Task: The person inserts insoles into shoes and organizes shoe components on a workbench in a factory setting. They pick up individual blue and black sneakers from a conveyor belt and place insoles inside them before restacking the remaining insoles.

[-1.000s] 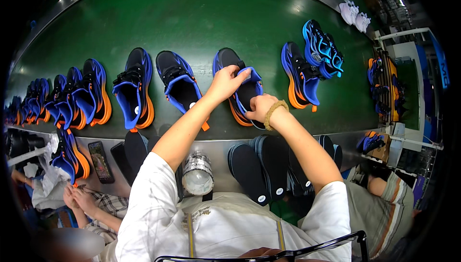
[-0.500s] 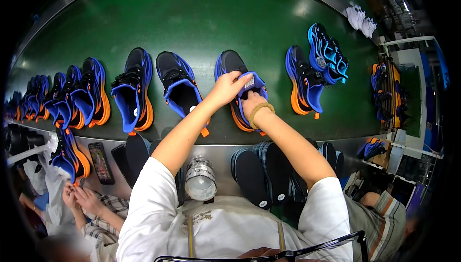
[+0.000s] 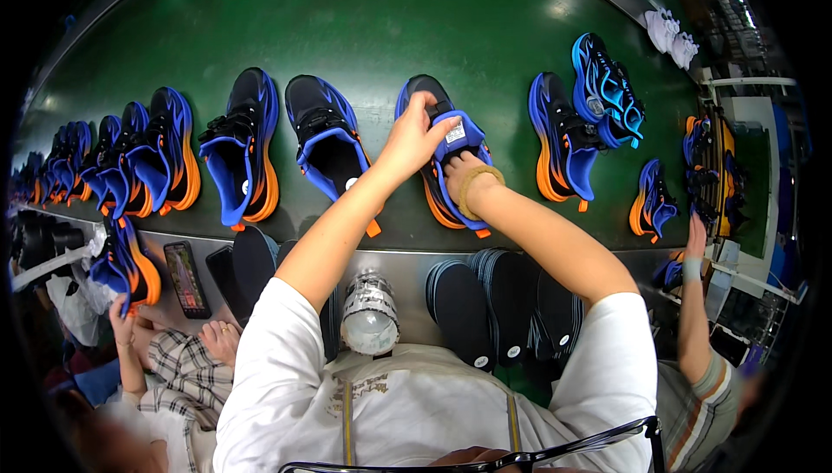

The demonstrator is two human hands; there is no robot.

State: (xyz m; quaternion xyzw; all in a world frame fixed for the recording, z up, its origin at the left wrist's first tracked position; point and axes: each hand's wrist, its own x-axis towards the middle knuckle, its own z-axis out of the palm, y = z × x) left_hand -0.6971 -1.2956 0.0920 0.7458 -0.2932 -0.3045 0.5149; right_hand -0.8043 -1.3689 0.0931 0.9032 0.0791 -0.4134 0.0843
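In front of me a black and blue sneaker (image 3: 425, 90) with an orange sole lies on the green table, toe pointing away. My left hand (image 3: 407, 145) is closed on its blue tongue (image 3: 466, 131), folding it back so that a white label shows. Down in the shoe's opening is my right hand (image 3: 469, 180), a tan band round its wrist. Its fingertips are hidden inside the shoe, and I cannot tell whether they hold anything. Close on the left lies a matching sneaker (image 3: 319, 109); another sneaker (image 3: 548, 117) is to the right.
More sneakers (image 3: 243, 100) line the table's left side. A light-blue-trimmed pair (image 3: 598, 74) stands far right. Stacked black insoles (image 3: 458, 308) and a clear jar (image 3: 369, 321) lie on the metal ledge, with a phone (image 3: 186, 278). Co-workers' hands (image 3: 696, 234) reach in at both sides.
My left hand has pulled the tongue further back, showing more of its label. On the right another sneaker has appeared on the table, and a co-worker's arm now reaches up there.
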